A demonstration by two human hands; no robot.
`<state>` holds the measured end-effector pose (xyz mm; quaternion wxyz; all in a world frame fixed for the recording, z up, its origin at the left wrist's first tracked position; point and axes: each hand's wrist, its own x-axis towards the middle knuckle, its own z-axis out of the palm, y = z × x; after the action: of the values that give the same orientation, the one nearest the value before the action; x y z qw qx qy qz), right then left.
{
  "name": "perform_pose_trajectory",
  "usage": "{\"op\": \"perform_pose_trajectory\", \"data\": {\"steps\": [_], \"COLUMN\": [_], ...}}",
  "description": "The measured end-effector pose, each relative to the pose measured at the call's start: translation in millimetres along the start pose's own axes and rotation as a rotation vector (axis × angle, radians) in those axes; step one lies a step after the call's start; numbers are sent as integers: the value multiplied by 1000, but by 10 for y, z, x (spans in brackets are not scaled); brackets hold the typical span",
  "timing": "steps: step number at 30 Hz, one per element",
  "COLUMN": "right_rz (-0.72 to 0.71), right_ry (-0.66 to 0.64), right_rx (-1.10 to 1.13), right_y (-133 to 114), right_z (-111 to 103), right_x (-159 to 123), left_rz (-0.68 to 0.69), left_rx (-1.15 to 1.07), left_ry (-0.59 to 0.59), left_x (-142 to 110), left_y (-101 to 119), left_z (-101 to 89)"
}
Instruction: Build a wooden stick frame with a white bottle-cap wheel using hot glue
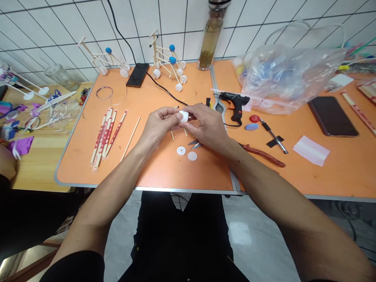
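Both hands meet over the middle of the orange table [164, 172]. My left hand [160, 126] and my right hand [205, 126] pinch a small white bottle cap [184, 116] between their fingertips. A thin wooden stick [176, 107] pokes out behind the cap; which hand holds it is hidden. Just below the hands lie two loose white caps, one [181, 150] with a centre hole and one [192, 156] plain. Scissors with red handles [258, 152] lie under my right wrist.
Wrapped chopsticks [105, 135] and a bare stick [131, 138] lie to the left. A black glue gun [235, 102], red cap [254, 118], blue cap [251, 127], craft knife [274, 138], phone [332, 116] and plastic bag [284, 76] sit right. Stick models [169, 60] stand at the back.
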<state>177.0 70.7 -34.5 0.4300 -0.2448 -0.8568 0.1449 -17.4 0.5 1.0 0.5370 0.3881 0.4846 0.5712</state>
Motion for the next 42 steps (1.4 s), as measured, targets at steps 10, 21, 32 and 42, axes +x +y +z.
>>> {"op": "perform_pose_trajectory", "data": {"steps": [10,21,32,42], "right_rz": [72,86,55,152], "right_ry": [-12,15,18,86], "right_rx": [35,12,-24,-96], "right_y": [30,18,10,196], "right_z": [-79,-86,-96,-72], "right_x": [5,40,44,37], "left_rz": [33,-5,30,144], "left_rx": [-9,11,143,974], "left_ry": [93,57,35,187], "left_x": [73,64,52,80], "left_y": [-28,-3,69,7], "left_z": [-83,-84,-119,-292]}}
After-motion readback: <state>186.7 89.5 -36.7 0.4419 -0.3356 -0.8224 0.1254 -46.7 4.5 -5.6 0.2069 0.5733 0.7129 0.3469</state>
